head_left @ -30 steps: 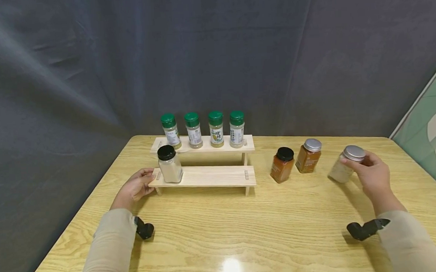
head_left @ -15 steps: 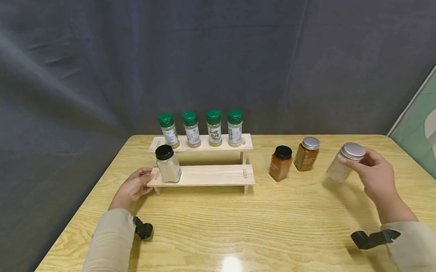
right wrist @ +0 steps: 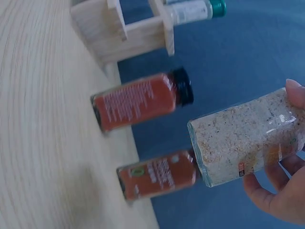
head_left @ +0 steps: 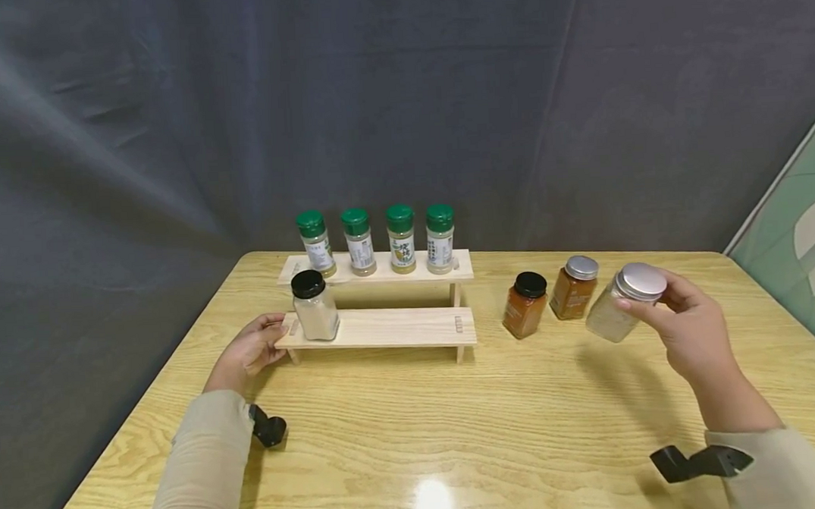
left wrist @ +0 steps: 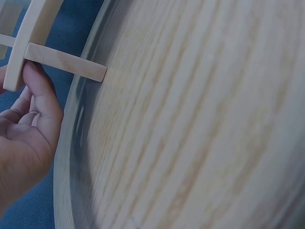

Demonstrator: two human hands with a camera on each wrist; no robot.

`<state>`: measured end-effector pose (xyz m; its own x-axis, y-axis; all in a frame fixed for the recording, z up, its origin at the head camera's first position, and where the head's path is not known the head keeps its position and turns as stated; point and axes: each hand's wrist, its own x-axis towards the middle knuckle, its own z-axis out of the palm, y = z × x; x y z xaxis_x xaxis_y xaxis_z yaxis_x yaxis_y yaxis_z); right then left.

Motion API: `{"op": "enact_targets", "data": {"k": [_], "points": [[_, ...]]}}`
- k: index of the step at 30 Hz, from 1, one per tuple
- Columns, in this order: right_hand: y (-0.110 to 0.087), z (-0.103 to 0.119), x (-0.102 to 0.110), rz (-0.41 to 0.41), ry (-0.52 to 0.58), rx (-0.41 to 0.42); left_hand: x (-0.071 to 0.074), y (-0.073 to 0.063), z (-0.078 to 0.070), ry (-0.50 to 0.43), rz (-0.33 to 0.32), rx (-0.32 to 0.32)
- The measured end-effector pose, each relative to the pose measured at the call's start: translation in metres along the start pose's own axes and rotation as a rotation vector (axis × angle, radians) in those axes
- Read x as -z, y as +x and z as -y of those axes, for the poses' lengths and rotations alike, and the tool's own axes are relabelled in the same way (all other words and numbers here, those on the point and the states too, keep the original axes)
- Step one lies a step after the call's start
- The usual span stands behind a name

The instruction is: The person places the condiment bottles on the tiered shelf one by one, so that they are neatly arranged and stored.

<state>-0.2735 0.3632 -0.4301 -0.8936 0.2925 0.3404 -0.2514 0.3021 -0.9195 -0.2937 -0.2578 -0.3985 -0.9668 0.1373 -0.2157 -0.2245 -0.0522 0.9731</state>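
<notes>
My left hand (head_left: 256, 346) grips the left end of a two-tier wooden rack (head_left: 397, 327); in the left wrist view its fingers (left wrist: 42, 98) curl under the shelf beside a leg. My right hand (head_left: 694, 325) holds a glass spice jar (head_left: 611, 314) with a silver lid, tilted and raised over the table, its shadow below. Pale speckled seasoning fills that jar (right wrist: 248, 138) in the right wrist view. A black-lidded jar (head_left: 317, 315) of white powder stands on the lower tier's left end. Several green-capped shakers (head_left: 402, 243) line the upper tier.
Between the rack and my right hand stand two orange-red spice jars: a black-lidded jar (head_left: 524, 310) and a silver-lidded jar (head_left: 573, 293). They stand on the wooden table (head_left: 388, 430). A dark curtain (head_left: 401, 118) hangs behind, and a green patterned panel (head_left: 809, 229) leans at right.
My right hand has lifted the silver-lidded jar of pale seasoning off the table and moved it left, towards the orange-red jars. My left hand stays on the rack.
</notes>
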Motion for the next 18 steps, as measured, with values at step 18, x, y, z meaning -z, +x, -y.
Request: {"op": "enact_targets", "data": {"k": [18], "points": [[-0.065,0.162,-0.081,0.204,0.308,0.09,-0.004,-0.002,-0.003,-0.002,-0.025,0.008]]}}
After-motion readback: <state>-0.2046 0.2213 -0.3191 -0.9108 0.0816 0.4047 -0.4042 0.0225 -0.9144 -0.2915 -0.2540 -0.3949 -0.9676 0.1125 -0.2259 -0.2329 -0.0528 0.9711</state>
